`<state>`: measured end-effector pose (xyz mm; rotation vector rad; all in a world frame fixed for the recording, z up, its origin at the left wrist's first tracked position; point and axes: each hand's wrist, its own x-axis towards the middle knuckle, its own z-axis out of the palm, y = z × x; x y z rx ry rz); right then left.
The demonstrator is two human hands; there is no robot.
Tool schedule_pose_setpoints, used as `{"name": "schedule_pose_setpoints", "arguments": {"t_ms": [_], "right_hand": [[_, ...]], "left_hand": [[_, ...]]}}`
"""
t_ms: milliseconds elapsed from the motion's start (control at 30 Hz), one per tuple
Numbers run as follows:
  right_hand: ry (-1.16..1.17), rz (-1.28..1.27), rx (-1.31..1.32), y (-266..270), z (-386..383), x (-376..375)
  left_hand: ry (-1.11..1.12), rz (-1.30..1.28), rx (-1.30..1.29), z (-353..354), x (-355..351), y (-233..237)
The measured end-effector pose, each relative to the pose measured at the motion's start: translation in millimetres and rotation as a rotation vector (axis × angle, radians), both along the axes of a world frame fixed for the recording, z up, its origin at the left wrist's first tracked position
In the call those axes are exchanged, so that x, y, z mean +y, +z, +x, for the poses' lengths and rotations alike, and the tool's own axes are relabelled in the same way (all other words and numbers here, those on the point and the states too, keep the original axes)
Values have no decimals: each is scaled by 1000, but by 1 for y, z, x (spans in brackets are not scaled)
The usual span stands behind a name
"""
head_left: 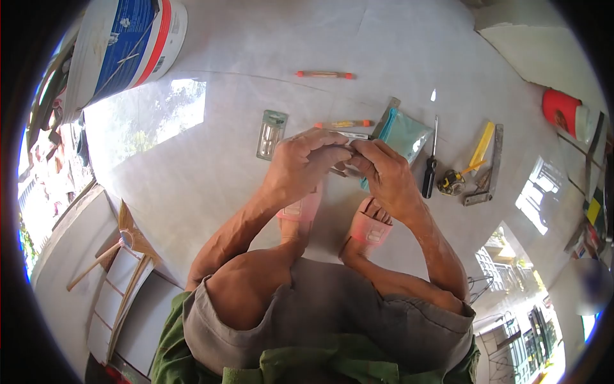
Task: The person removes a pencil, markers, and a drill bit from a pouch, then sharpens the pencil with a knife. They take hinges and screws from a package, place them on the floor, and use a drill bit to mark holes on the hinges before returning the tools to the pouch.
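Glossy pale floor (211,185), tiled, window glare on it; person squats, knees at the near edge of view.

- Nearest: two pink sandals (371,230) on the floor below the hands. Broom (128,240) lies towards the floor's near-left edge.
- Left hand (300,168) and right hand (384,176) meet just above the sandals. Fingers of both are curled tight around a slim metal piece (353,136) – its pale end sticks out between the fingertips, off the floor. What it is exactly: cannot tell, too small.
- Just behind the right hand: teal packet (404,134), partly hidden by the knuckles.
- To its right, apart from it: black-handled screwdriver (430,163), then a yellow-handled tool (481,147) and a metal square (489,169) close together.
- Left of the hands: clear blister pack (271,134), flat on the tiles.
- One orange stick with red ends (345,123) lies just beyond the fingertips – a second one (324,75) farther out.
- Far-left corner: white and blue bucket (128,45). Far right: red jug (563,112).
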<state>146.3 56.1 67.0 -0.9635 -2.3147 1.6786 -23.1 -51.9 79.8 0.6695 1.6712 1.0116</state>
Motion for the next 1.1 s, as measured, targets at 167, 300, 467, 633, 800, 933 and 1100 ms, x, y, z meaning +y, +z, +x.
{"name": "schedule_pose_setpoints", "arguments": {"t_ms": [167,300,467,633,800,933,1100], "right_hand": [[58,185,1,-11,-20,1],[102,134,-99,-14,-43,9],[235,201,-189,-70,-63,41],[118,605,-75,-89,-90,79],[342,617,-117,-120,-113,77],[330,386,-160,-91,-101,77],[353,118,-33,-11,-44,52]], "left_hand": [[45,-137,28,-10,3,-9],[112,-118,10,-19,16,-17],[29,-241,90,-36,13,-71],[34,-111,437,-63,15,-93],[-105,55,898,-67,24,-99],[-127,41,748,-75,33,-72],[-213,-58,325,-57,25,-8]]}}
